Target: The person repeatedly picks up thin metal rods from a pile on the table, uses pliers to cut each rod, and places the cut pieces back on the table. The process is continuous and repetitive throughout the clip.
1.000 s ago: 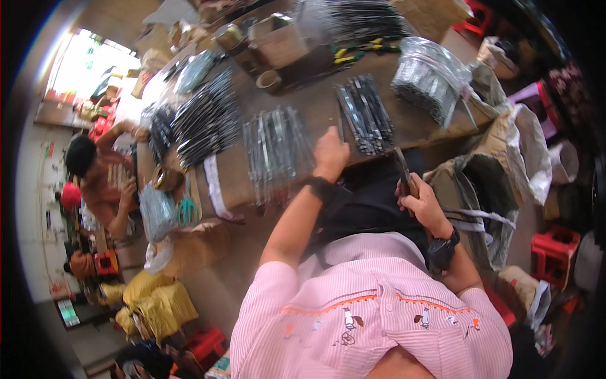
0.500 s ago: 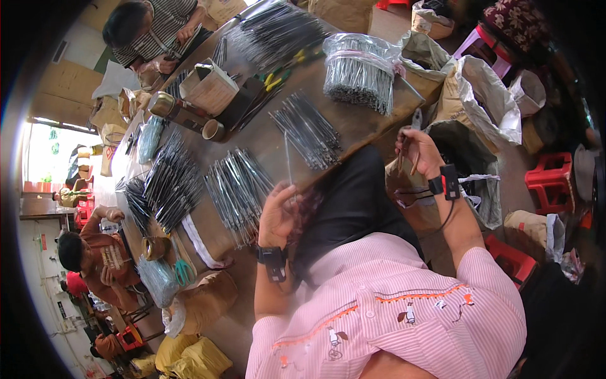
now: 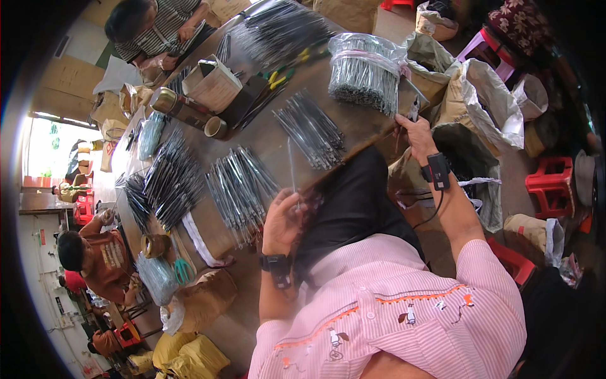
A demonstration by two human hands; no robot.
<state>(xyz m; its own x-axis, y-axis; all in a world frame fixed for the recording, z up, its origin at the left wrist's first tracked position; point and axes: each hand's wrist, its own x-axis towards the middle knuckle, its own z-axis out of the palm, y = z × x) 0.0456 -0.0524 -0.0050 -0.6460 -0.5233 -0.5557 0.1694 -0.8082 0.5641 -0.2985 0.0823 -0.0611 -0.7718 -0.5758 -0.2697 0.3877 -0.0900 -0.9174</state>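
In my left hand (image 3: 282,221), at the table's near edge, a thin silvery metal strip (image 3: 291,165) is pinched between the fingers and points up over the tabletop. My right hand (image 3: 416,136) is closed round a pair of pliers (image 3: 414,111), whose jaws stick up beside the table's right corner; the palm hides most of the handles. Between the hands lies a small pile of thin metal strips (image 3: 310,129). A second pile of strips (image 3: 241,192) lies just left of my left hand.
A plastic-wrapped bundle of metal strips (image 3: 365,76) stands at the table's far right. Further left are a thermos (image 3: 177,106), a cup (image 3: 215,127), a cardboard box (image 3: 211,86) and more strips (image 3: 173,180). Open sacks (image 3: 483,104) and a red stool (image 3: 550,183) stand right. Two people sit across.
My right hand has moved up and slightly left with the pliers, toward the table's corner. My left hand has shifted slightly down and still holds the strip.
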